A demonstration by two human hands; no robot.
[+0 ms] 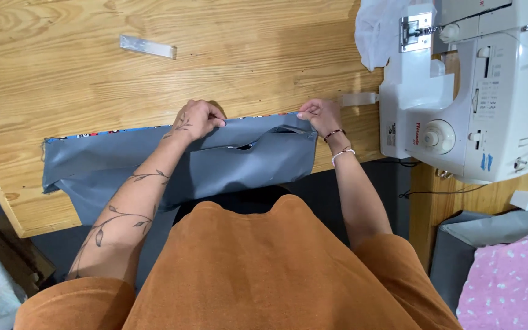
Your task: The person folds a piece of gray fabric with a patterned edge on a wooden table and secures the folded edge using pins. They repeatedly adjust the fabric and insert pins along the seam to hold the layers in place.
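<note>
A grey piece of fabric (117, 165) with a colourful printed edge lies along the near edge of the wooden table (62, 73) and hangs over it. My left hand (198, 120) pinches the fabric's upper edge near its middle. At the fabric's top right corner, my right hand (320, 116) grips the same edge. A fold with a small gap sits between the two hands.
A white sewing machine (478, 91) stands at the right, with white cloth (377, 30) behind it. A strip of clear tape (146, 46) lies on the table's far side. Pink dotted fabric (508, 287) and grey fabric (490, 229) lie at lower right.
</note>
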